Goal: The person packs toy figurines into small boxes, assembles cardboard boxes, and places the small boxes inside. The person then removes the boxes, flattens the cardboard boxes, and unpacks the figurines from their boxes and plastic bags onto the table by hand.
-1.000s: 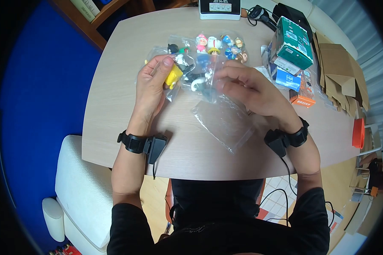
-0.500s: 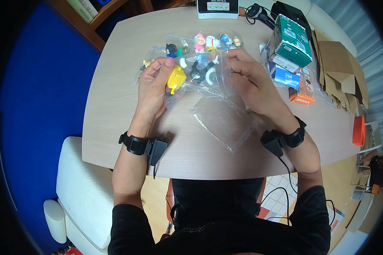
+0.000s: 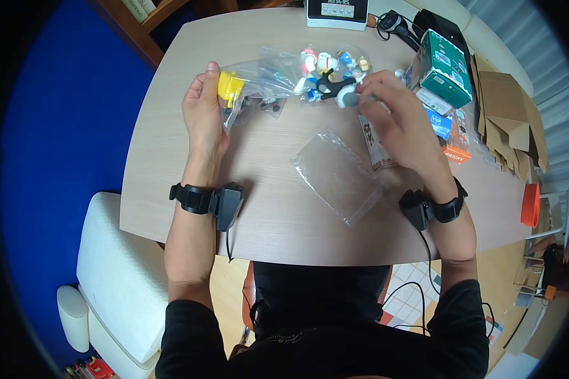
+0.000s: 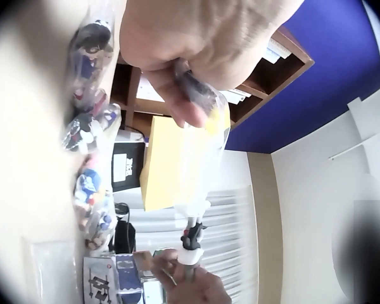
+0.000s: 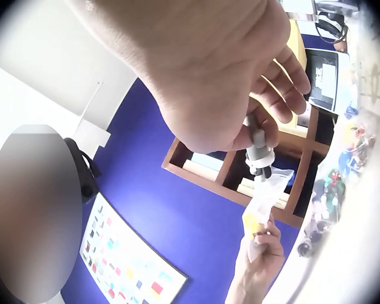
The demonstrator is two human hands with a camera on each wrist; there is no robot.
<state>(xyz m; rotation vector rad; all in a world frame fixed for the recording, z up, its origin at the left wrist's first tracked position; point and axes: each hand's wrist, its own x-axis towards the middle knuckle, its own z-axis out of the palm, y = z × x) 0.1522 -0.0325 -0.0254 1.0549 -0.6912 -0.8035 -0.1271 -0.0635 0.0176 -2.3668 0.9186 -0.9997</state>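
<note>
My left hand (image 3: 202, 107) pinches one end of a clear plastic bag (image 3: 269, 77), thumb on top. A yellow toy piece (image 3: 230, 87) lies inside that end, beside the thumb. The bag stretches rightward above the table toward a small black-and-white toy figure (image 3: 335, 87) at its other end. My right hand (image 3: 395, 117) pinches the figure's grey end between thumb and fingers. In the right wrist view the grey stem (image 5: 258, 147) sticks out between thumb and forefinger, and the figure's dark part overlaps the bag's end.
Bagged toy figures (image 3: 325, 61) lie behind the hands. A flat clear bag (image 3: 338, 180) rests on the table (image 3: 265, 215), a printed white box (image 3: 374, 145) beside it. Right are a green box (image 3: 446, 69), an orange box (image 3: 456, 153) and folded cardboard (image 3: 509, 114).
My hands have moved apart, drawing the bag out long. The black-and-white figure has shifted right to the bag's end, while the yellow piece has moved left with my left hand.
</note>
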